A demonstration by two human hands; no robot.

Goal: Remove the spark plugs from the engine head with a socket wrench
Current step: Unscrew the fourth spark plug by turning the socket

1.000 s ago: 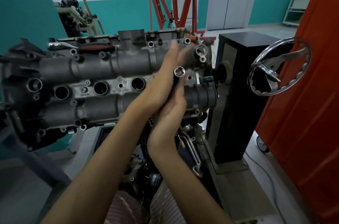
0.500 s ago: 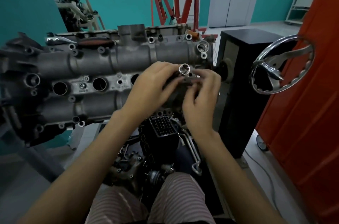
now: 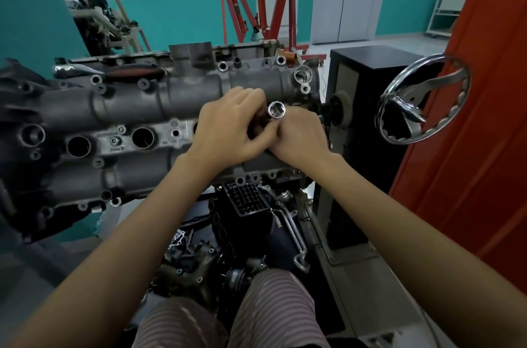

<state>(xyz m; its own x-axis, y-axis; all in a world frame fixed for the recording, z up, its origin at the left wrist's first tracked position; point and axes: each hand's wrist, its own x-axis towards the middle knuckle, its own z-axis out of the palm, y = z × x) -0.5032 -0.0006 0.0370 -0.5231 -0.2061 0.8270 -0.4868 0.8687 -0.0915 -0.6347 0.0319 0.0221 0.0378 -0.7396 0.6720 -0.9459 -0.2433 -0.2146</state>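
Chrome socket point(image 3: 276, 110) held by two hands.

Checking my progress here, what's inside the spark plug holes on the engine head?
The two open wells left of the left hand look dark inside; any plug is out of sight. The hands cover the rest beneath the socket.

both hands point(image 3: 228, 131) point(image 3: 299, 136) grip a socket point(image 3: 276, 110) against the engine head point(image 3: 128, 108).

No text can be read; a round emblem on the engine head point(image 3: 119, 108) is blurred.
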